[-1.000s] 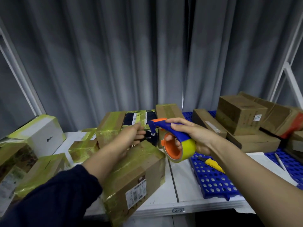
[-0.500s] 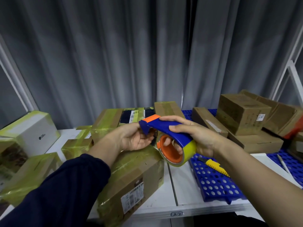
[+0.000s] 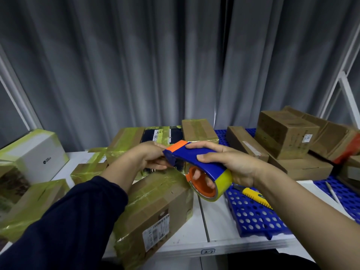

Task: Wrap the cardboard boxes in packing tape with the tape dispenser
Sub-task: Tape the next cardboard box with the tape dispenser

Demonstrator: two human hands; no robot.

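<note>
A: Count, nearest first?
B: 1 cardboard box [image 3: 155, 207] at 6, wrapped in greenish tape, label facing me, near corner past the table edge. Above it, 1 tape dispenser [image 3: 196, 158], blue w/ orange tab and yellow roll, held in the air mid-view. 2 hands: right hand [image 3: 239, 166] from 4 grips the handle, fingers thru the roll core. Left hand [image 3: 150, 156] from 8 pinches the nose end; any tape btwn the fingers, can't tell. 1 yellow knife [image 3: 253, 195] at 4.
A: Other boxes?
B: Approx 7 more taped boxes [image 3: 126, 141] from 8 to 12, incl 1 white box [image 3: 35, 152]. At least 5 plain boxes [image 3: 286, 133] stacked at 1–2.
A: Surface, room?
B: White table [image 3: 194, 230], blue perforated mat [image 3: 253, 217] on its R half, grey curtain [image 3: 136, 65] behind.
A: Vs 0.5 s ago?
B: Both hands stay on the dispenser; boxes, knife unmoved.
</note>
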